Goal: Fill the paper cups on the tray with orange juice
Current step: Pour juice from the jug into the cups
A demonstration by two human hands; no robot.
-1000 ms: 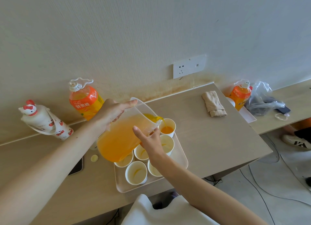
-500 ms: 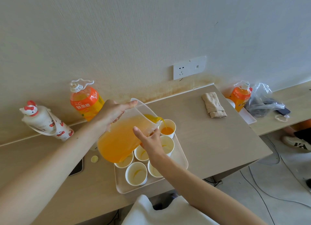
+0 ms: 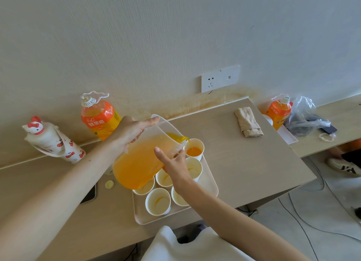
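Head view: I stand over a pale wooden counter [image 3: 244, 163]. A white tray [image 3: 213, 184] sits at its near edge and holds six paper cups. My left grip [image 3: 132, 132] wraps round the back of a clear pitcher [image 3: 144, 159], with the thumb laid along the rim. My right grip [image 3: 173, 163] cups the pitcher's front wall just below the spout. Its thumb is on the near side and its fingers are mostly hidden behind the plastic.

The pitcher is tilted and more than half full of orange juice. A thin stream [image 3: 188, 141] falls from the spout into the filling cup [image 3: 194, 149] at the tray's far right corner, which looks partly full. The other cups show only yellow streaks inside. One of them, the shaded cup [image 3: 144, 186], lies partly under the pitcher's belly.

I judge the main risk to be a surge. The pitcher is heavy, and a little more tilt could send juice past the small rim onto the tray. The spout hangs close to the light cup, so a nudge could tip it over. The belly is also low enough to knock the cups beneath it as I shift along.
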